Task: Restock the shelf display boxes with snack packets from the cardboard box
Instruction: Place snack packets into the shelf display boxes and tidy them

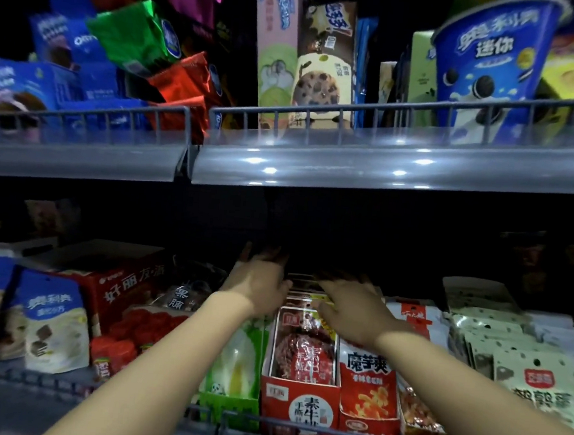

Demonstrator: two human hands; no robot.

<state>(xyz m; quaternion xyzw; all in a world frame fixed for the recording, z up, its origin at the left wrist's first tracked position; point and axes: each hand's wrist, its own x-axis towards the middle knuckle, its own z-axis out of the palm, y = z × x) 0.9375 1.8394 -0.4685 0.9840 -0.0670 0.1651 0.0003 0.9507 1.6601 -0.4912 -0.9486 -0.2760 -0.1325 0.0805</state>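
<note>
A red display box (298,403) stands on the lower shelf, filled with a row of red snack packets (304,352) standing upright. My left hand (259,284) reaches into the dark back of the shelf, fingers stretched, touching the left side of the packet row. My right hand (350,308) lies on the tops of the rear packets with fingers spread and straight. Neither hand plainly grips a packet. The cardboard supply box is out of view.
A green display box (230,401) stands left of the red one, an orange-and-white packet box (368,388) right of it. A wire rail (296,424) fronts the lower shelf. The upper shelf edge (351,167) overhangs, carrying biscuit boxes and a blue cup (486,61).
</note>
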